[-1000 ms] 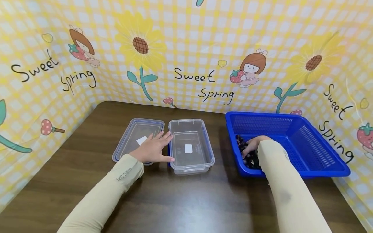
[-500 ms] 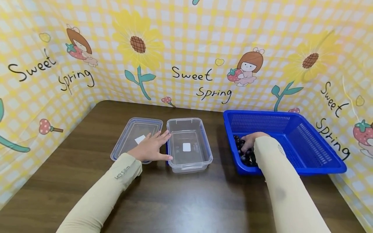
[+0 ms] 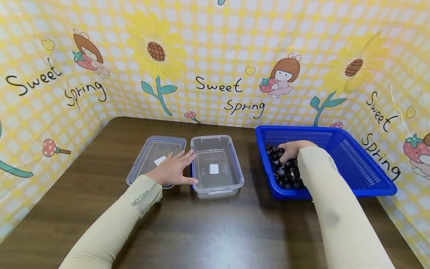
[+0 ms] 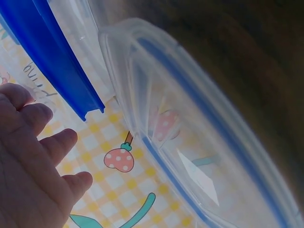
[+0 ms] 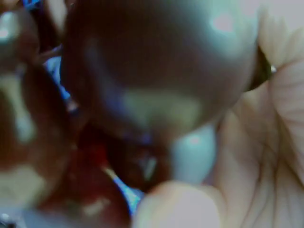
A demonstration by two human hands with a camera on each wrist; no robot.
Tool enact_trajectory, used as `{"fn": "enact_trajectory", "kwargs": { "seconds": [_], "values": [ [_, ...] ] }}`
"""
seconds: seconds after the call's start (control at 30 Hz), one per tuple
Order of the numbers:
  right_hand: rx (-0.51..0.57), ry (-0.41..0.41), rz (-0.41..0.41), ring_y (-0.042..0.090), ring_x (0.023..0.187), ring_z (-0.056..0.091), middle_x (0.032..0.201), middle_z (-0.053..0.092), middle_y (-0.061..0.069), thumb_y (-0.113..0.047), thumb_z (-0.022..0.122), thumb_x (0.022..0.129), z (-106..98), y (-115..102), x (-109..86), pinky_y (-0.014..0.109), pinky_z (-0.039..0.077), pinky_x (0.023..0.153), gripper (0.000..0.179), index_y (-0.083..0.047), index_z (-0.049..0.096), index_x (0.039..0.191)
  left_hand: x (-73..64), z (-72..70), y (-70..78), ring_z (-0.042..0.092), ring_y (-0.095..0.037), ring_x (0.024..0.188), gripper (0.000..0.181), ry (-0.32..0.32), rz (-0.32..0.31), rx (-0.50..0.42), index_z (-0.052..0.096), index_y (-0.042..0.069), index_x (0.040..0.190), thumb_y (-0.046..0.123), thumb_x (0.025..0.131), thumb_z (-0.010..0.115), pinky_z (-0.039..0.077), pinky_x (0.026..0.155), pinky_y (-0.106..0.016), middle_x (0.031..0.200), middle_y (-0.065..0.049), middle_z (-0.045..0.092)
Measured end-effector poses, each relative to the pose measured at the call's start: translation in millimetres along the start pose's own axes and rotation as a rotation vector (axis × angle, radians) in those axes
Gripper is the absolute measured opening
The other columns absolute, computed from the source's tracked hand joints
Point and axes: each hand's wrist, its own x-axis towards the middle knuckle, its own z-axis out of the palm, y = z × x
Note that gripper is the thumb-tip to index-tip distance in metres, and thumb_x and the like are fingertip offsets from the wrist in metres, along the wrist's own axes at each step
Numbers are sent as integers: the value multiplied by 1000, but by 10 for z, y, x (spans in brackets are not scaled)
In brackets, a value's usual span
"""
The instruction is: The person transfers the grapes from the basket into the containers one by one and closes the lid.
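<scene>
My right hand (image 3: 292,150) reaches into the left side of a blue plastic basket (image 3: 356,160) and grips a bunch of dark grapes (image 3: 283,175). In the right wrist view a large blurred grape (image 5: 152,71) sits close against the palm, and a fingertip shows below it; most fingers are hidden. My left hand (image 3: 172,170) is spread with straight fingers, its thumb and fingertips at the left side of a clear lidless food container (image 3: 215,183). Under and beyond that hand lies the container's clear lid (image 3: 142,158). A blue side clip (image 4: 52,57) appears by the fingers in the left wrist view.
All of this stands on a dark wooden table (image 3: 208,228). Yellow checked cloth (image 3: 215,48) with printed flowers and lettering walls in the back and both sides. The basket's right end reaches close to the right-hand cloth.
My right hand has risen slightly from low among the grapes, and the bunch now shows higher and fuller beneath it. The left hand keeps its place by the container; the view shifts a little.
</scene>
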Motion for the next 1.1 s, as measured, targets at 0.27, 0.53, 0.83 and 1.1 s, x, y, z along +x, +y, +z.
{"fn": "enact_trajectory", "kwargs": {
  "seconds": [0.27,0.53,0.83,1.1],
  "values": [
    [-81,28,-65,48,138,14,151,13,34,-12,61,84,-97,-39,-193,58,25,107,83,9,14,149,-31,-19,27,20,-45,140,95,-14,-1,1,27,0,150,60,85,61,12,106,-69,156,-20,19],
    [86,5,-67,51,133,23,151,1,35,-16,58,88,-309,43,-447,52,50,81,87,5,1,151,-28,-15,25,19,-45,140,95,-26,-3,-14,25,0,150,60,85,60,11,106,-68,156,-20,17],
    [192,11,-120,40,112,47,151,-3,35,-15,57,89,-317,36,-499,32,51,50,88,2,-3,151,-13,3,-6,18,-45,140,95,-25,-2,-9,24,0,150,60,85,59,8,106,-69,156,-20,16],
    [302,30,-194,26,82,56,153,1,31,-12,55,88,-250,-56,-469,32,51,47,85,-3,-1,152,4,-4,0,17,-45,140,95,-28,-8,-14,24,1,151,60,85,60,8,106,-69,156,-19,16]
  ]
}}
